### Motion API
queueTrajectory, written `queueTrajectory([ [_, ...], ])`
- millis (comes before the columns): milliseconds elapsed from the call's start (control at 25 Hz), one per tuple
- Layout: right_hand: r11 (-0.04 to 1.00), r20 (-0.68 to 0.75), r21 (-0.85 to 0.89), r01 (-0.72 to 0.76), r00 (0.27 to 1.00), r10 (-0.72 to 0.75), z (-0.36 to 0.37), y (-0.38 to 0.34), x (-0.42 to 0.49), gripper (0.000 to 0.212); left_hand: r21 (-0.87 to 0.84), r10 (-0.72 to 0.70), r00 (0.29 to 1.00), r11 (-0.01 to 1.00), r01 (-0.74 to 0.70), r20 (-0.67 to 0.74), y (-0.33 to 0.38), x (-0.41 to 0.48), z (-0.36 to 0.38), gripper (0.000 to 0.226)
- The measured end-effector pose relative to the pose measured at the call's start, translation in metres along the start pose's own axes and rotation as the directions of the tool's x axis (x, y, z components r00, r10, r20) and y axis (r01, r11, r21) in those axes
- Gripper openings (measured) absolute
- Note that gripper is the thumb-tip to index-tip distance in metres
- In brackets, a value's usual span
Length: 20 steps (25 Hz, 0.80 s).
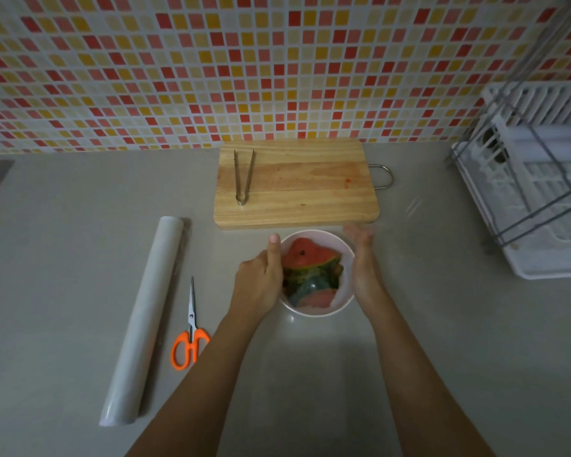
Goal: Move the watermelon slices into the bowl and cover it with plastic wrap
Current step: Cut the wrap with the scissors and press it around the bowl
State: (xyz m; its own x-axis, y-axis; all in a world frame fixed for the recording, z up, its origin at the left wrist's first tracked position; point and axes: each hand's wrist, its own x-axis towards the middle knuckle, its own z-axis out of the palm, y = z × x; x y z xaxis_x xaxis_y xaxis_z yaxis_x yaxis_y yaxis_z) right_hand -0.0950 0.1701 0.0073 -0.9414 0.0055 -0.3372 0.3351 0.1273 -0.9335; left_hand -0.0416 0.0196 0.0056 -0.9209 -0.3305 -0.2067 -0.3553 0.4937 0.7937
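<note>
A pale pink bowl (344,246) sits on the grey counter just in front of the wooden cutting board (297,184). Watermelon slices (310,258) with red flesh and green rind lie inside it, under a faint shiny film of plastic wrap. My left hand (261,278) cups the bowl's left side, thumb up along the rim. My right hand (363,258) lies flat against the bowl's right side, fingers straight and slightly blurred. The plastic wrap roll (145,318) lies on the counter to the left.
Metal tongs (243,176) rest on the board's left part. Orange-handled scissors (190,334) lie between the roll and my left arm. A white dish rack (534,186) stands at the right. A tiled wall runs behind the counter.
</note>
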Motion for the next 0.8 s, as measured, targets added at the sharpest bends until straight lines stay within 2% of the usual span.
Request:
queueTrajectory([
  [80,0.992,-0.261,-0.066,0.111,0.957,-0.124,-0.003,0.006,-0.017,0.091,-0.107,-0.012,0.999,0.994,0.016,0.036,0.0,0.002,-0.002,0.061],
  [120,0.988,-0.318,-0.112,0.107,0.938,-0.138,0.0,0.012,-0.028,0.094,-0.176,0.003,0.997,0.984,0.01,0.072,0.001,0.0,-0.003,0.063],
  [200,0.988,-0.232,-0.141,0.061,0.968,-0.093,0.014,0.027,-0.048,0.104,-0.231,0.013,0.995,0.973,0.01,0.097,0.001,-0.004,-0.004,0.06],
  [280,0.998,-0.109,-0.066,-0.018,0.994,0.011,0.021,0.026,-0.042,0.107,-0.262,-0.025,0.999,0.965,0.029,0.019,-0.001,-0.015,-0.003,0.049],
  [360,0.986,-0.047,0.142,-0.091,0.994,0.098,0.014,0.013,-0.021,0.079,-0.279,-0.098,0.985,0.959,0.056,-0.138,-0.009,-0.032,-0.004,0.055],
  [400,0.983,-0.081,0.18,-0.019,0.996,0.034,0.005,0.009,-0.013,0.063,-0.253,-0.109,0.97,0.966,0.052,-0.219,-0.013,-0.04,-0.005,0.062],
  [480,0.97,-0.193,0.152,0.189,0.968,-0.159,-0.009,0.015,-0.007,0.053,-0.233,-0.072,0.951,0.973,0.0,-0.302,-0.02,-0.047,-0.006,0.065],
  [560,0.979,-0.207,0.069,0.194,0.962,-0.177,0.0,0.03,-0.018,0.066,-0.281,-0.046,0.98,0.96,-0.011,-0.194,-0.02,-0.037,-0.01,0.066],
  [640,0.991,-0.115,0.011,0.132,0.985,-0.13,0.018,0.039,-0.031,0.095,-0.316,-0.023,0.998,0.949,0.005,-0.051,-0.016,-0.025,-0.008,0.071],
  [680,0.994,-0.061,0.029,0.102,0.993,-0.1,0.024,0.041,-0.029,0.108,-0.336,-0.029,0.999,0.942,0.014,-0.042,-0.015,-0.024,-0.005,0.072],
  [720,0.996,-0.009,0.081,0.043,0.999,-0.043,0.024,0.039,-0.023,0.111,-0.367,-0.05,0.996,0.93,0.021,-0.071,-0.016,-0.028,-0.001,0.071],
  [800,0.987,0.074,0.153,-0.048,0.997,0.037,0.019,0.031,-0.008,0.085,-0.421,-0.096,0.978,0.907,0.01,-0.184,-0.022,-0.038,0.004,0.068],
])
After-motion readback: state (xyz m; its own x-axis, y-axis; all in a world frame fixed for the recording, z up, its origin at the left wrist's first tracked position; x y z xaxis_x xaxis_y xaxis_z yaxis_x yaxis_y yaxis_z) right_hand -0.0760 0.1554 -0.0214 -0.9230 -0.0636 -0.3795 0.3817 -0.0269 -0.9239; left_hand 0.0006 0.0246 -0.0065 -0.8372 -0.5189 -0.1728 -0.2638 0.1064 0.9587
